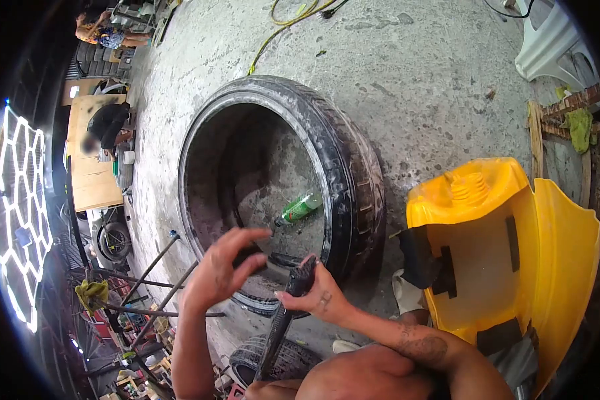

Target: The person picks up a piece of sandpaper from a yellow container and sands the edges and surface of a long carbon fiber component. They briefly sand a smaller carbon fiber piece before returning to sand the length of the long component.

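Observation:
My left hand (221,268) is raised over the near rim of a large worn tyre (360,180), its fingers stretched out and the thumb apart. To its right, my right hand (319,293) is closed around the upper end of a long black bar-like piece (278,333). The piece slants down toward my knee (360,373), and its exact kind is hard to make out. The tyre lies on its side on the floor. Inside its ring lies a green plastic bottle (301,208), tipped over.
A yellow plastic shell (567,253) stands at the right, near a white plastic chair (550,47). A smaller tyre (247,360) sits below the large one. Metal rods (160,307) stick out at left. A yellow hose (273,37) crosses the concrete floor. Two people are farther back.

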{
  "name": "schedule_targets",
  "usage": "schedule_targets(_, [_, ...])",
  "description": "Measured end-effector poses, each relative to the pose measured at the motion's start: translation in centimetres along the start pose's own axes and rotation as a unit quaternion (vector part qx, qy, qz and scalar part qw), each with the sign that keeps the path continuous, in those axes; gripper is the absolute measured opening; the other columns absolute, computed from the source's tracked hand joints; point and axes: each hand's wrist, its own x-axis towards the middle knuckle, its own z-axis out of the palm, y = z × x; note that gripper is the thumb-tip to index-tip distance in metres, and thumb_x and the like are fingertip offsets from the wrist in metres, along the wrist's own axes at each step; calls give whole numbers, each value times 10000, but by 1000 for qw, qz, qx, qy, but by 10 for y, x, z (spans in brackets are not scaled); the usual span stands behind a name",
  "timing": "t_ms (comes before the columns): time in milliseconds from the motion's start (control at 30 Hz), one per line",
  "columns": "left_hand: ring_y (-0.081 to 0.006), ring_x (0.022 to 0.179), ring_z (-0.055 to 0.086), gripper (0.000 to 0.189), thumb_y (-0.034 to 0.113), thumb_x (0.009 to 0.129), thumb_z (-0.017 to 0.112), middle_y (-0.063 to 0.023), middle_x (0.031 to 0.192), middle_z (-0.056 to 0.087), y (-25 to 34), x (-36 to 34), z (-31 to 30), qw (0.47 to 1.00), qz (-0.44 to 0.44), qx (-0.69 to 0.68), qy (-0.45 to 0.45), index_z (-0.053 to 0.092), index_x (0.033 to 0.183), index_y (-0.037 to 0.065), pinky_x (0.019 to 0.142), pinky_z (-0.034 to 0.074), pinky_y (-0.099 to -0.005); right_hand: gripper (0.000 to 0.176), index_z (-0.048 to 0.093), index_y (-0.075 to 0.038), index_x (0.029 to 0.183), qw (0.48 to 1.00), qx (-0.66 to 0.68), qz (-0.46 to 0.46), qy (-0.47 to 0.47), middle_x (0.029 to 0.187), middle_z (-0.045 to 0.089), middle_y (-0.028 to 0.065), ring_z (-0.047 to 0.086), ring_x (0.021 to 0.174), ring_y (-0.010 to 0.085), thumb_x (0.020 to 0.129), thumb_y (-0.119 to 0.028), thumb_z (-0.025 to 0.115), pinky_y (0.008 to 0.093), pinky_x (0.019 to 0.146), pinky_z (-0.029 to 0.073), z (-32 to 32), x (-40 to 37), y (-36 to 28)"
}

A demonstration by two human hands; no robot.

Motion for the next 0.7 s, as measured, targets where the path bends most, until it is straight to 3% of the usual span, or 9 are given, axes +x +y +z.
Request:
schedule_targets(67, [-318, 1004, 672, 455, 155, 923, 736, -130, 1105, 660, 7, -8, -5, 999, 10, -10, -34, 615, 1357, 99, 904, 512, -392, 751, 418, 42, 1304, 1000, 8, -9, -10, 1173, 617, 80, 549, 1070, 109, 763, -136, 907, 282, 978, 476, -1, 2, 1])
schedule_targets(133, [-298, 973, 656, 481, 160, 913, 750, -114, 1002, 624, 13, -12, -10, 990, -40, 4, -136, 616, 1375, 134, 876, 509, -394, 616, 417, -76, 1130, 999, -31, 16, 3, 951, 498, -35, 484, 872, 41, 754, -78, 905, 209, 755, 442, 1, -1, -8])
schedule_targets(167, [-289, 916, 621, 521, 158, 901, 761, -103, 909, 563, 14, -11, -11, 991, -12, 12, -135, 607, 1398, 162, 829, 498, -399, 616, 417, -76, 1130, 999, -30, 17, 6, 951, 498, -35, 484, 872, 41, 754, -78, 905, 209, 755, 442, -1, -1, -7])
schedule_targets(233, [-297, 899, 607, 532, 157, 899, 760, -102, 904, 555, 18, -5, -16, 986, 11, 40, -162, 601, 1407, 177, 815, 493, -407, 686, 428, 27, 1254, 997, -46, 63, -20, 1095, 581, 45, 533, 1028, 81, 768, -124, 889, 244, 923, 469, -5, -1, -5])
schedule_targets(367, [-319, 860, 577, 557, 174, 903, 751, -96, 903, 538, 27, 11, -25, 969, 57, 99, -221, 584, 1432, 230, 772, 478, -431, 688, 431, 26, 1232, 1000, 7, 20, -13, 1060, 566, 46, 515, 1003, 85, 758, -152, 898, 241, 892, 460, -3, -1, -4])
schedule_targets(467, [-317, 892, 585, 529, 243, 955, 682, -102, 915, 535, 33, 24, -31, 958, 79, 119, -251, 542, 1462, 293, 800, 488, -442, 686, 433, 30, 1223, 999, -39, 16, -15, 1057, 554, 49, 504, 996, 94, 757, -165, 897, 246, 885, 458, -3, 0, -3])
schedule_targets(533, [-318, 896, 589, 528, 245, 958, 677, -102, 922, 539, 42, 32, -33, 951, 80, 135, -268, 538, 1464, 301, 802, 490, -442, 599, 422, -73, 1118, 999, -51, -9, -5, 971, 477, -30, 463, 891, 45, 755, -128, 895, 212, 780, 426, -1, 0, -9])
schedule_targets(633, [-318, 906, 595, 530, 249, 961, 670, -102, 934, 545, 46, 37, -30, 938, 86, 161, -296, 531, 1468, 315, 808, 495, -441, 702, 428, 36, 1227, 997, -78, 14, -14, 1071, 551, 52, 502, 1014, 103, 753, -179, 899, 258, 897, 460, -5, -1, -4])
schedule_targets(700, [-318, 912, 598, 532, 251, 962, 668, -102, 940, 547, 46, 37, -30, 932, 95, 170, -306, 528, 1471, 320, 811, 498, -440, 699, 424, 34, 1230, 998, -62, 24, -18, 1068, 550, 52, 503, 1012, 103, 755, -159, 897, 260, 897, 461, -6, 0, -2])
